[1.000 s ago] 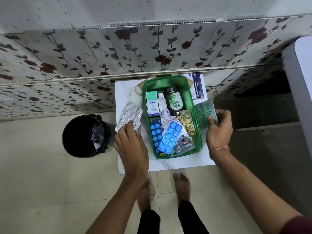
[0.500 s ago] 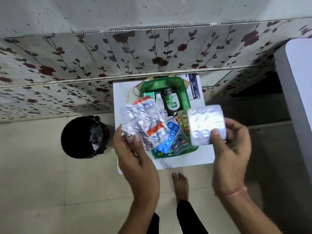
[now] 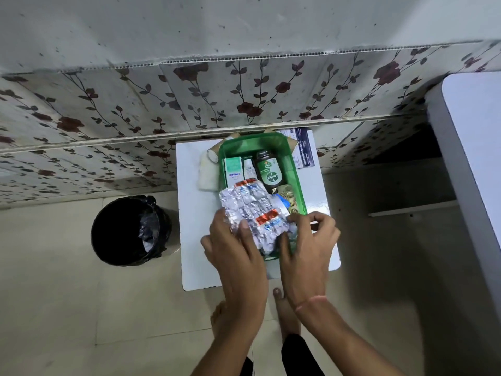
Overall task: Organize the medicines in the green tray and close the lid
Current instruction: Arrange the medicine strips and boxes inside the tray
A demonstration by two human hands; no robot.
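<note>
The green tray (image 3: 296,172) stands on a small white table (image 3: 195,234). It holds a white and green box (image 3: 233,172), a small white bottle (image 3: 248,169), a dark Dettol bottle (image 3: 268,173) and gold capsule strips (image 3: 290,196). My left hand (image 3: 235,253) holds a bundle of silver pill strips (image 3: 252,210) with red bands low over the near half of the tray. My right hand (image 3: 306,245) grips the bundle's right edge, thumb under it. What lies beneath the strips is hidden.
A black bin (image 3: 131,230) with a plastic liner stands on the floor left of the table. A white gauze roll (image 3: 207,172) lies left of the tray, a dressing box (image 3: 305,150) behind it to the right. A white tabletop (image 3: 474,158) juts in at right.
Both hands came together over the tray. The separate silver strip from my right hand is now out of sight, and the bundle in my left hand moved down and right onto the tray.
</note>
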